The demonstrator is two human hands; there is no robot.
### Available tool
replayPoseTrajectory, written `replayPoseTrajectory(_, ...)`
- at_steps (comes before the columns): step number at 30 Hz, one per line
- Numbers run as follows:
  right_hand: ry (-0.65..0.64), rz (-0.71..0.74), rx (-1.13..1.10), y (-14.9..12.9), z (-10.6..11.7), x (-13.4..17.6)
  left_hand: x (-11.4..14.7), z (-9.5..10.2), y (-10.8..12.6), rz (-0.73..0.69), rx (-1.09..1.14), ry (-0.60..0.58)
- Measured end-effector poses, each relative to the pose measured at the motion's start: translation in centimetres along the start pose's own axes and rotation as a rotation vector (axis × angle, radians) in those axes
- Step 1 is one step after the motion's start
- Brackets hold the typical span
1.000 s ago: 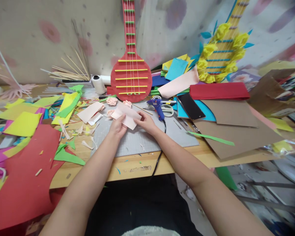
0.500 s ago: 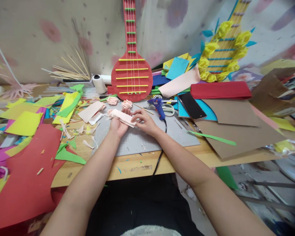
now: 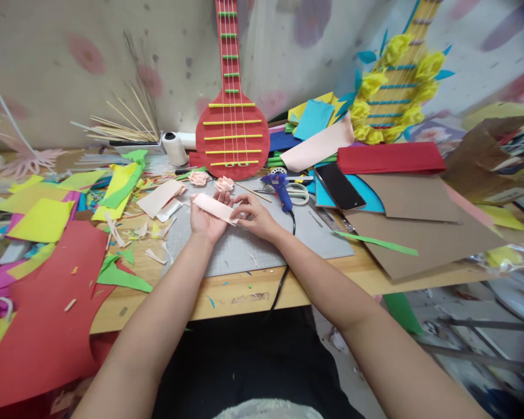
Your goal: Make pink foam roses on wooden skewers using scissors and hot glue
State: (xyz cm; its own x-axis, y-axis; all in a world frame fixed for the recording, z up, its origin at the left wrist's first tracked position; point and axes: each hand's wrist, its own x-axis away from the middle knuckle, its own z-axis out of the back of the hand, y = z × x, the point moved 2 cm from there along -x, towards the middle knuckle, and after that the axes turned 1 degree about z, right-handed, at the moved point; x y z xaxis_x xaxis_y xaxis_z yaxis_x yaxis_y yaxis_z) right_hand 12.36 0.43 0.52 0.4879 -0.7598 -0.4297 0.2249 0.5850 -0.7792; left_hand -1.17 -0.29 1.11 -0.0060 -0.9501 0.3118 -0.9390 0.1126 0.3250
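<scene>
A pale pink paper strip [image 3: 215, 208] lies slantwise across my left hand [image 3: 207, 227], which is turned palm up. Its fingers curl up behind the strip and hold it. At the strip's right end, my right hand [image 3: 255, 218] pinches the paper between thumb and fingers. Just beyond my hands are two pink paper roses [image 3: 198, 178] on the worktop. Beneath them spreads a grey cutting mat [image 3: 236, 259]. To the right of my right hand lies a blue glue gun [image 3: 281, 189] with a black cord.
A red paper lute [image 3: 232, 139] leans on the back wall. Scissors [image 3: 299, 194], a black phone [image 3: 339, 186] and brown card [image 3: 419, 247] lie right. Coloured scraps and red paper [image 3: 55, 314] crowd the left. White thread [image 3: 174, 149] stands near thin sticks [image 3: 122, 129].
The strip now lies flatter, its broad face turned up, and my left palm shows more. My right hand keeps its pinch on the strip's right end. The view has shifted slightly.
</scene>
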Motion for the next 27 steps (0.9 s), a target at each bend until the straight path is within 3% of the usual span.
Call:
replayPoseTrajectory(7, 0.043, -0.017, -0.053, 0.2, -0.2, -0.2, 0.4, -0.3, -0.1, -0.007, -0.018, -0.006)
replayPoseTrajectory(14, 0.358, -0.239, -0.245, 1.9, 0.4, -0.7, 0.3, -0.3, -0.5, 0.029, -0.174, -0.055)
replayPoseTrajectory(19, 0.479, -0.311, -0.322, 2.7, 1.1, -0.5, -0.1, -0.1, -1.1, -0.027, -0.312, 0.058)
replayPoseTrajectory(23, 0.481, -0.395, -0.36, 3.5, 1.2, -0.5, -0.1, 0.1, -1.5, -0.054, -0.345, 0.116)
replayPoseTrajectory(27, 0.384, -0.468, -0.418, 3.6, 1.1, -0.4, -0.3, 0.2, -1.4, -0.146, -0.321, 0.163)
